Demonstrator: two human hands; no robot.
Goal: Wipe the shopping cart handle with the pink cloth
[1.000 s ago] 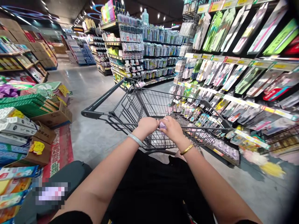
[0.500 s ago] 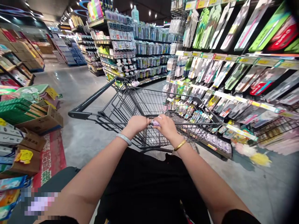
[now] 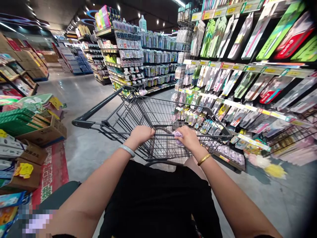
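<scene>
A dark grey wire shopping cart [image 3: 163, 145] stands sideways in front of me, its handle [image 3: 99, 107] at the left. My left hand [image 3: 142, 135] is closed round the near top rail, with a pale bangle on the wrist. Farther right along that rail, my right hand [image 3: 188, 137] is closed on a crumpled lilac cloth [image 3: 178, 137]. The cloth lies against the rail, and part of it hides under the fingers. A gold bangle circles the right wrist.
Shelves of packaged utensils [image 3: 247, 76] rise close on the right. Cardboard boxes of goods [image 3: 47, 130] stand at the left beside a red floor mat [image 3: 54, 168]. More stocked shelves [image 3: 128, 49] lie beyond the cart, with grey floor [image 3: 84, 89] between.
My right hand has moved right along the rail with the cloth, away from my left hand. The left hand has shifted slightly left. The cart stays nearly in place.
</scene>
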